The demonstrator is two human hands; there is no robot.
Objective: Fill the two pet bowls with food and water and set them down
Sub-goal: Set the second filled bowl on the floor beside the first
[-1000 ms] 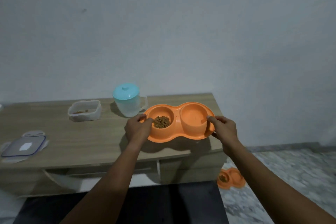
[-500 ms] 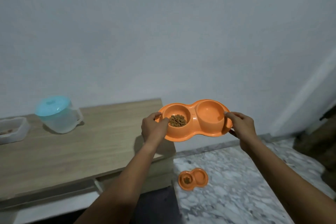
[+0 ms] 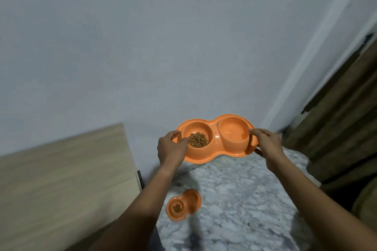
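An orange double pet bowl [image 3: 215, 138] hangs in the air over the marble floor, right of the wooden table. Its left cup holds brown kibble [image 3: 198, 140]; its right cup [image 3: 234, 132] looks wet with clear water. My left hand [image 3: 171, 146] grips the bowl's left rim, thumb over the edge. My right hand [image 3: 265, 142] grips the right rim. A second orange double bowl [image 3: 183, 204] stands on the floor below, with kibble in its left cup.
The wooden table [image 3: 61, 169] fills the lower left, its right edge close to my left forearm. Grey marble floor [image 3: 234, 199] spreads below the bowl. A brown wooden door or cabinet [image 3: 342, 128] stands at the right, by the wall corner.
Both hands have carried the bowl rightward, off the table and out over the floor. The view has swung right, so the jug and food container have left the frame.
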